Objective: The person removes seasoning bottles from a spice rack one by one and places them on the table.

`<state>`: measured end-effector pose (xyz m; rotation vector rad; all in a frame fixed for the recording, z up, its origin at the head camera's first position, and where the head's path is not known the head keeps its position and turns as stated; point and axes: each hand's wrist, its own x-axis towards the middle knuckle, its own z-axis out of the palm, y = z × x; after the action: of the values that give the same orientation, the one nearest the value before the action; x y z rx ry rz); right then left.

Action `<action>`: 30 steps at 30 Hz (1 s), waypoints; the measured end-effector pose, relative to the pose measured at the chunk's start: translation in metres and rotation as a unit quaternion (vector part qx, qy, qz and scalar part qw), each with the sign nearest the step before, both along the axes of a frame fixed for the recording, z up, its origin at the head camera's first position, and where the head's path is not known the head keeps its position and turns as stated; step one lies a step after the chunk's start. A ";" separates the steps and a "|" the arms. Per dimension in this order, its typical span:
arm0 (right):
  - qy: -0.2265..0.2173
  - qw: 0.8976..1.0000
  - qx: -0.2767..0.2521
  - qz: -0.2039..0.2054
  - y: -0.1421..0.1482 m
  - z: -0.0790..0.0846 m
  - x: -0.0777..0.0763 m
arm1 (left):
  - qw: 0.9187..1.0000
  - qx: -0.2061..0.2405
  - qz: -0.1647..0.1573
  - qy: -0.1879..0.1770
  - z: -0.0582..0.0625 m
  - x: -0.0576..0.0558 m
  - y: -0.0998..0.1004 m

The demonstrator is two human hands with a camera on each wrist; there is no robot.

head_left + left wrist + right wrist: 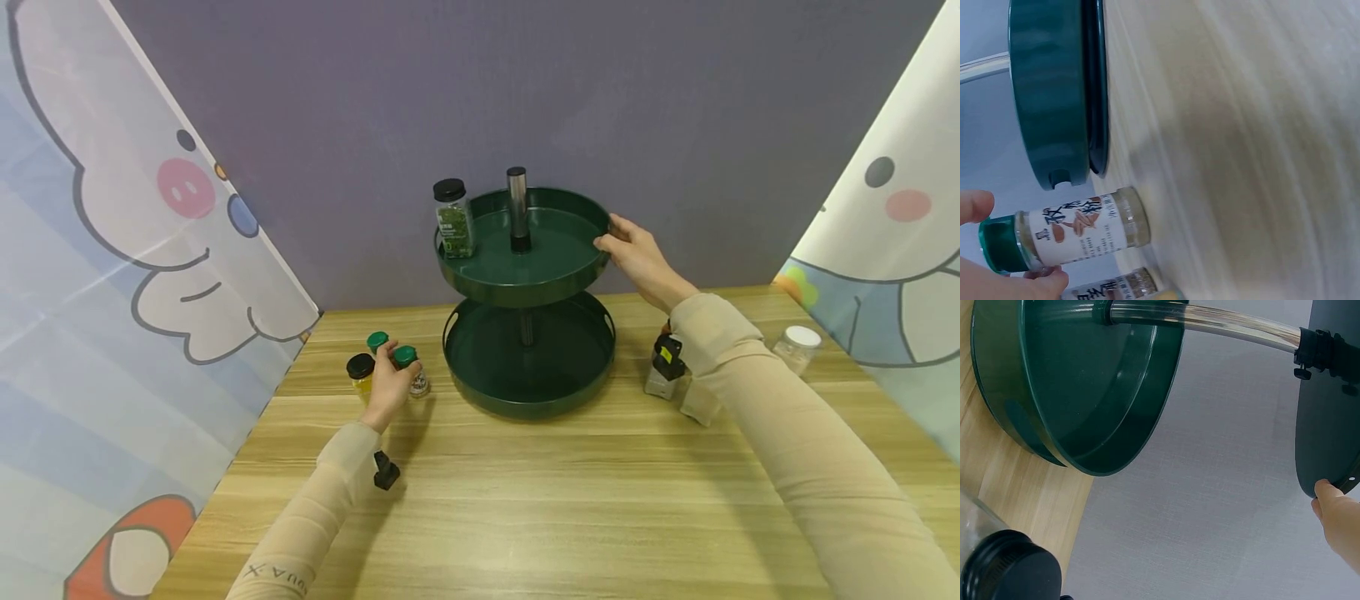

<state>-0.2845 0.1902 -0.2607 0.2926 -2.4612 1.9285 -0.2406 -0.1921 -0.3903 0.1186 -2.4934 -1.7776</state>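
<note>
My left hand (388, 385) pinches a green-capped spice jar (1079, 231) near its cap, beside the left side of a two-tier dark green turntable rack. The jar has a white printed label and brownish powder; whether its base touches the table cannot be told. My right hand (643, 257) grips the right rim of the upper tray (517, 293), fingers at its edge in the right wrist view. On that tray's left side stands a black-capped jar of green herbs (454, 227). The lower tray (528, 408) sits at table level.
Next to the left hand stand another green-capped jar (377, 341) and a black-capped jar with yellow contents (362, 372). Right of the rack, partly behind the right sleeve, are a clear container (701, 403) and a white-lidded jar (798, 348). A grey wall (360, 167) rises behind.
</note>
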 end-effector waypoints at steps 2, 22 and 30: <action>0.001 1.000 -0.001 0.000 0.000 0.001 0.000 | 1.000 -0.013 0.000 0.008 0.003 0.000 0.000; 0.003 1.000 -0.002 0.001 0.000 -0.001 -0.003 | 0.997 -0.058 0.004 0.055 0.054 -0.005 0.006; 0.002 1.000 0.007 -0.002 0.000 -0.001 -0.002 | 0.992 -0.049 -0.015 0.116 0.095 -0.012 0.017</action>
<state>-0.2861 0.1905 -0.2620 0.2914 -2.4726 1.9070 -0.2530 -0.1755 -0.2957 -0.1245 -2.4211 -1.5728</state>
